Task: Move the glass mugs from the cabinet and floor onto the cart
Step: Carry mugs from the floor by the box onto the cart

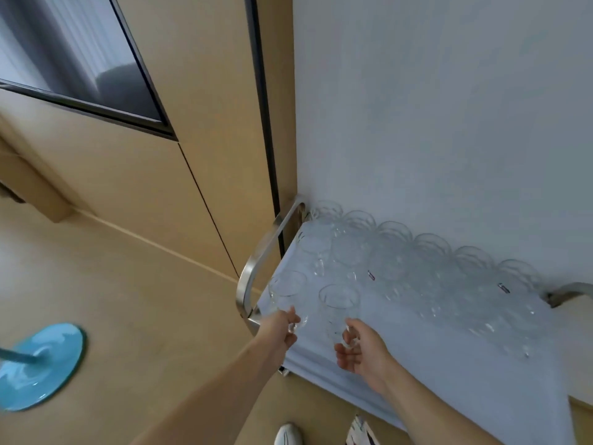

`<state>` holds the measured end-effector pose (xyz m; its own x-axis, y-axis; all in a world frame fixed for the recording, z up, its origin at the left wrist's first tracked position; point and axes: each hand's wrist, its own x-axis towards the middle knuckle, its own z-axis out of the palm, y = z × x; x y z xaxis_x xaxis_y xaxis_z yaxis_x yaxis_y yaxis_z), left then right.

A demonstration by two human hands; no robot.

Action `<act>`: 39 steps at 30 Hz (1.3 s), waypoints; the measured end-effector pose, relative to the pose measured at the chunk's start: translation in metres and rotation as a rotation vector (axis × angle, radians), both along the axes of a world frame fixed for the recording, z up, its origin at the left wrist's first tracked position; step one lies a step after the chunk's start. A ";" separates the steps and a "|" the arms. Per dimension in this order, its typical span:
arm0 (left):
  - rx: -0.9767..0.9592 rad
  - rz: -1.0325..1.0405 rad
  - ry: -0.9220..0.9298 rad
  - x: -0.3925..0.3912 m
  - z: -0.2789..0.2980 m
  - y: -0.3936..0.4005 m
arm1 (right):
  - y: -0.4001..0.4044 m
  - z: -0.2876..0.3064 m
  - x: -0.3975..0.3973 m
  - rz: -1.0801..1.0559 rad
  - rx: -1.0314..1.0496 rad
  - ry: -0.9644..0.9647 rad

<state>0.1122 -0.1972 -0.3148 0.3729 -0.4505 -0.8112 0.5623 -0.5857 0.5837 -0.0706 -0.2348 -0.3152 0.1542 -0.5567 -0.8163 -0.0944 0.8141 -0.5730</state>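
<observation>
Against the white wall the cart (481, 380) waits: your left hand (278, 329) and right hand (361, 350) each pinch an upright mug, left mug (287, 292) and right mug (339, 308), bare cloth at six o'clock.

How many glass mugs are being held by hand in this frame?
2. The left hand grips one mug near the cart's handle; the right hand holds another mug beside it, over the white cloth.

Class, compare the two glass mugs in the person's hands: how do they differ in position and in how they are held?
The left mug is by the cart's metal handle, at its end; the right mug is further in over the white cloth. The left hand grips its mug's handle; the right hand curls more loosely at its mug's handle. Both are clear, upright and empty.
</observation>
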 end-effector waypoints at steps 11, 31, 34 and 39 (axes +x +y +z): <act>-0.014 -0.303 -0.187 0.019 -0.047 -0.016 | 0.000 -0.032 0.022 -0.090 -0.096 0.048; -0.003 -0.669 -0.542 0.022 -0.049 -0.050 | -0.021 -0.042 0.041 -0.097 -0.183 0.203; 0.018 -0.697 -0.669 0.022 -0.042 -0.040 | -0.018 -0.039 0.036 -0.090 -0.179 0.174; -0.020 -0.606 -0.867 0.005 -0.019 -0.025 | -0.008 -0.024 0.015 -0.109 -0.213 0.126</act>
